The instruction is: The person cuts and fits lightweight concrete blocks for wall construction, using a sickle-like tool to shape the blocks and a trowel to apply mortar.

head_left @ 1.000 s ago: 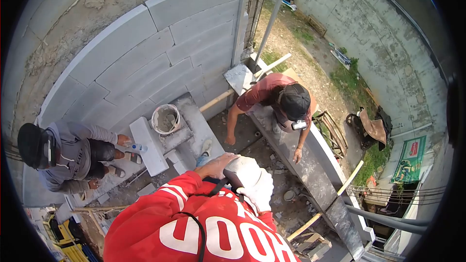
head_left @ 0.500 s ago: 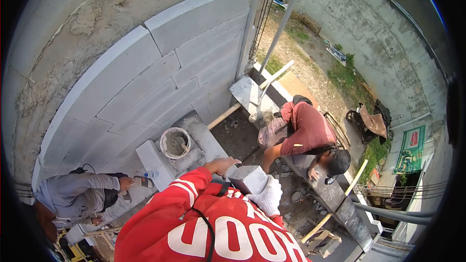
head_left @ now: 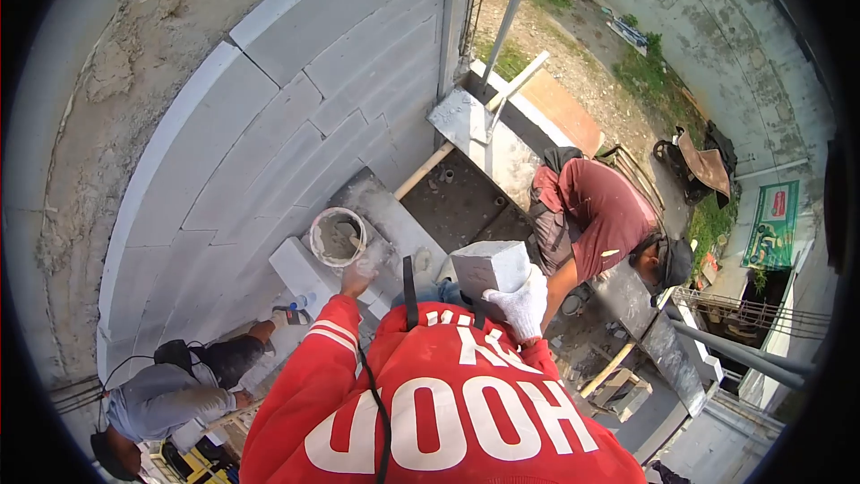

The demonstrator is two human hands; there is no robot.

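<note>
My right hand (head_left: 521,303), in a white knitted glove, grips a light grey block (head_left: 493,267) in front of my chest. The block is short and squared, with its fingers-side face partly covered by the glove. My bare left hand (head_left: 358,276) reaches to the near right rim of a round bucket (head_left: 339,237) smeared with grey mortar. Its fingers look loosely apart, and no held tool can be made out. The bucket stands on a grey platform beside a pale block (head_left: 300,269).
A wall of large light blocks (head_left: 269,143) rises on the left. A person in a maroon shirt (head_left: 605,206) bends over a dusty plank (head_left: 627,300) at right. Another person in grey (head_left: 166,403) crouches at lower left. A wooden pole (head_left: 424,172) borders an opening below.
My left hand has left the block's side and moved left to the bucket. The block is now in my right hand alone, raised slightly. The person at lower left has bent lower.
</note>
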